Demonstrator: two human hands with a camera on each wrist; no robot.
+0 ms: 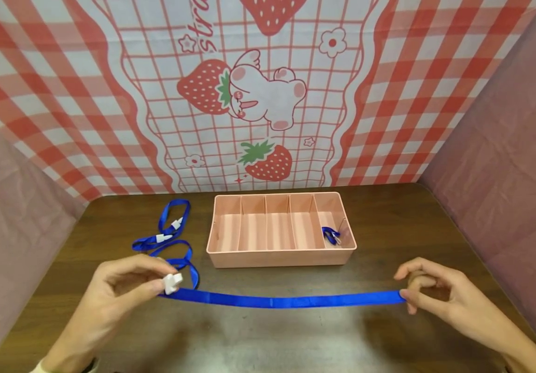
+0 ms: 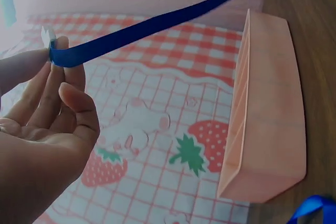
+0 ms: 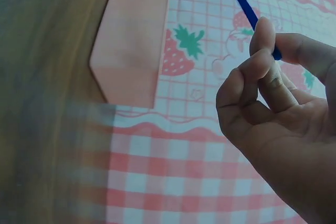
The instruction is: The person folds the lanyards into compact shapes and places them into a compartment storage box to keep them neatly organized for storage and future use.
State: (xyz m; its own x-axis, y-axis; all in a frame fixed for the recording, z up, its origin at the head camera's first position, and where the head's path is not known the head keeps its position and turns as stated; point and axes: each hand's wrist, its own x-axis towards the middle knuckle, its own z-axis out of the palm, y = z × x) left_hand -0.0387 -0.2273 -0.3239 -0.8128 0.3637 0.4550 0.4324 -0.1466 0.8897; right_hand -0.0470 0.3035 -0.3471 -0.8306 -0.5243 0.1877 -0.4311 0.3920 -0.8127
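A blue lanyard (image 1: 272,302) stretches in a nearly straight band between both hands, sagging slightly in the middle. At its left end my left hand (image 1: 114,295) pinches it beside a white plastic clip (image 1: 172,283) between thumb and forefinger. My right hand (image 1: 440,295) pinches the opposite end between thumb and fingertips. The left wrist view shows the ribbon (image 2: 152,26) running off from the left thumb and finger. In the right wrist view the ribbon's end (image 3: 277,54) sits between thumb and finger.
Behind the band stands a pink box (image 1: 279,259) with several compartments. A small blue lanyard bundle (image 1: 330,234) lies in its rightmost one. More blue lanyards (image 1: 174,217) with white clips lie loosely on the brown table (image 1: 389,223) to the box's left. A strawberry-patterned cloth (image 1: 268,103) hangs behind.
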